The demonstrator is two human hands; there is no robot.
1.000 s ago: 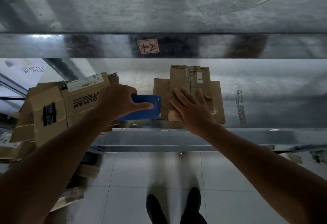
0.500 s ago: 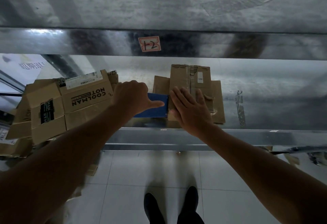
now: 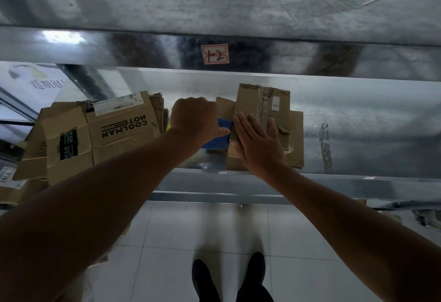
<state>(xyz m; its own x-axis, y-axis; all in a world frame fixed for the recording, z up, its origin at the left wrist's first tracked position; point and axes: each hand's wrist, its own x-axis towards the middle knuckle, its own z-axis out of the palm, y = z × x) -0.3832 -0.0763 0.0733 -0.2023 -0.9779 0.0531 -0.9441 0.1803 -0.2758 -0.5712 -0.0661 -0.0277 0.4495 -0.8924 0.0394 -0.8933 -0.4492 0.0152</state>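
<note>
At the far left of the shiny metal shelf (image 3: 358, 139) lies a loose pile of flattened brown cardboard cartons (image 3: 102, 134), one printed with black lettering; it plays no part in the work in hand. Just right of it, the left hand (image 3: 194, 120) grips a flat blue rectangular packet (image 3: 222, 138). Its fingers are curled over the packet's far side and the thumb stretches along the near edge. The packet lies low on the shelf, and its right end meets the left edge of a small stack of flat brown cardboard parcels (image 3: 265, 101). Whether that end has slipped under the top parcel or only butts against it cannot be told.

The right hand (image 3: 257, 144) lies flat on the stack with its fingers straight and slightly spread, pressing it down and holding nothing. Further right the shelf shows only dull reflections.

The placing looks nearly done: the packet is on the shelf and up against its neighbours. What seems left is the last nudge to seat it squarely, then both hands coming off. The risk is that the stack shifts as the packet is pushed home.
</note>
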